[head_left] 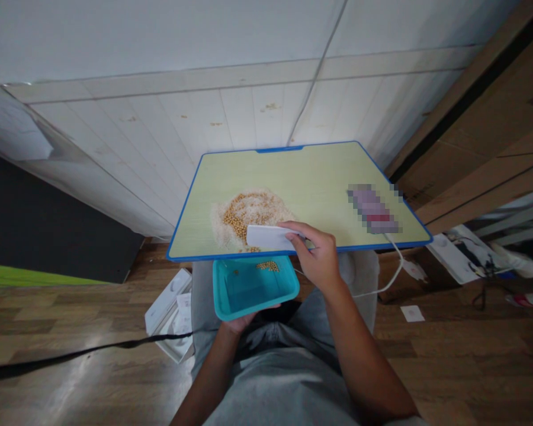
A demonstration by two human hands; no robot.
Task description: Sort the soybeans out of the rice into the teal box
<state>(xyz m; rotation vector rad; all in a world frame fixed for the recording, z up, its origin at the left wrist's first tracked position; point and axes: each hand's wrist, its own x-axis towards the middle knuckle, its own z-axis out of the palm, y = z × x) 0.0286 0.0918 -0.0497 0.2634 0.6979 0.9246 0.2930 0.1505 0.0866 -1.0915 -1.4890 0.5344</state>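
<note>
My right hand [313, 251] pinches a flat white card-like scraper [266, 236] between thumb and fingers. Its far end touches a spread heap of soybeans [235, 222] and white rice [266, 204] near the front edge of the pale green table top [315, 177]. A few beans lie right at the blue rim below the scraper. Under that edge, my left hand [240, 322] supports a teal plastic tray [253, 290] from below, most of its fingers hidden. Inside the tray, a small group of soybeans [267, 266] lies along the far side.
A blurred-out flat object [373, 208] with a white cable [400, 266] rests on the table's right side. An opened white box [171, 310] sits on the wooden floor at left. Cardboard [484, 118] stands at right, a white panelled wall [249, 118] behind.
</note>
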